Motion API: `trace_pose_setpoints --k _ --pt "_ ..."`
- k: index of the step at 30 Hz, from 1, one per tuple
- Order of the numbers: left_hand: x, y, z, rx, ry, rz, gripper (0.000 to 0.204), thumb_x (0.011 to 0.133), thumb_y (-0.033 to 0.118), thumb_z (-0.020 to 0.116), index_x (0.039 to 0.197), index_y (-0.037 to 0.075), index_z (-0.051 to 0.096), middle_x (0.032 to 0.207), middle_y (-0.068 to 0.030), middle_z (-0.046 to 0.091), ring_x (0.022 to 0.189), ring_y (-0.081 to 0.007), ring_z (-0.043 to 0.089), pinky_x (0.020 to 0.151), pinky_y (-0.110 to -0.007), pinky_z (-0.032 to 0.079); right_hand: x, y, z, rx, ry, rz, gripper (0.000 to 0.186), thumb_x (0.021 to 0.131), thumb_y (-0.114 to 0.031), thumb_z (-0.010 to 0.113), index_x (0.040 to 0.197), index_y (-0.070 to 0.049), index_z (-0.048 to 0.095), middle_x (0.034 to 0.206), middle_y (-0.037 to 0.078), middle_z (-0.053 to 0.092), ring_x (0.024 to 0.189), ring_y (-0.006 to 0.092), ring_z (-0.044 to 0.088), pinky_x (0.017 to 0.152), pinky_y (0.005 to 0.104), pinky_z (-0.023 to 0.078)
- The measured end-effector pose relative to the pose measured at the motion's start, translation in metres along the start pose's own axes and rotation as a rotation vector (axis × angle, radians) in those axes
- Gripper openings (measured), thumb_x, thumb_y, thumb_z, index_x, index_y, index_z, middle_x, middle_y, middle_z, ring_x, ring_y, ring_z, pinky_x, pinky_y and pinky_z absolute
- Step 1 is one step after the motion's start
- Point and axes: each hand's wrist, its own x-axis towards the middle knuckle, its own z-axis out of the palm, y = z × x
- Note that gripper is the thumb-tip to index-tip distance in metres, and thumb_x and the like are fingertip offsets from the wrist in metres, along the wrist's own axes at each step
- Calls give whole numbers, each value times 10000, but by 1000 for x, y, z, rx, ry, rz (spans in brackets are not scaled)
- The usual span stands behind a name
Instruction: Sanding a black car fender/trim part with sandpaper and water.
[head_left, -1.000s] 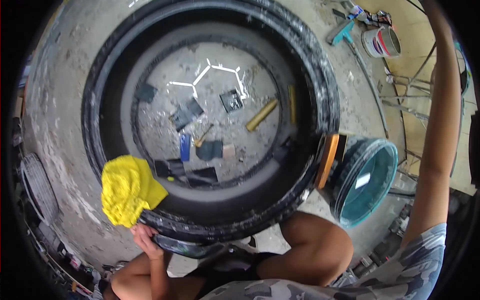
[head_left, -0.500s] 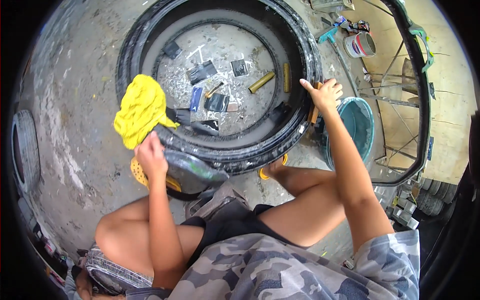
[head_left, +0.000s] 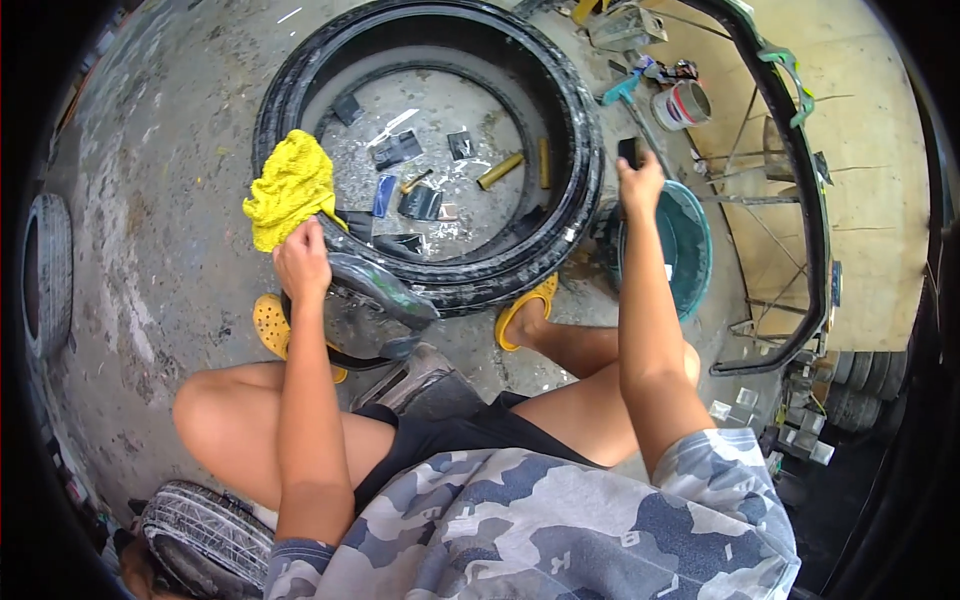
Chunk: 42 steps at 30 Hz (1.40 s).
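Note:
My left hand grips the end of a dark curved part with green smears, just below a bunched yellow cloth draped on the rim of a large tire-like black tub. The tub holds cloudy water, dark sheets, a blue piece and olive-yellow cylinders. My right hand is closed around a small dark block, right of the tub and over the top of a teal bucket.
At right are a white pail, a teal-headed tool, a black frame and stacked tires. Tires lie left and lower left, where a person partly shows. My feet wear yellow clogs.
My right arm has reached down to the tub rim and lifted the block from it. The view has shifted, showing more of my legs and left arm.

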Motion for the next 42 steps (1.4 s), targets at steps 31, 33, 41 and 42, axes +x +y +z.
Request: trace_pose_setpoints --k 31,33,41,42 --pt "-2 16 0 42 -42 153 500 966 462 404 898 94 735 884 -221 692 884 -391 652 874 -465 453 -239 -184 4 604 -601 -224 386 852 -176 695 1163 30 598 957 242 685 859 290 686 774 400 527" --pt "-2 15 3 34 -12 172 494 955 459 413 890 94 740 867 -217 692 869 -394 655 860 -460 463 -247 -188 15 593 -609 -326 358 856 -164 689 1155 12 602 937 232 684 840 303 687 768 398 527" --pt "-5 13 0 35 -8 245 416 944 387 456 786 96 706 765 -173 683 772 -362 643 780 -446 421 -263 -178 16 687 -699 -254 543 736 -226 848 1135 44 596 1016 215 648 950 325 652 838 383 499" --pt "-4 12 -1 -7 -12 258 406 943 382 463 782 94 702 759 -174 679 764 -365 639 779 -447 420 -264 -176 18 684 -649 -251 535 739 -215 844 1134 47 596 1012 215 650 936 324 653 830 382 499"
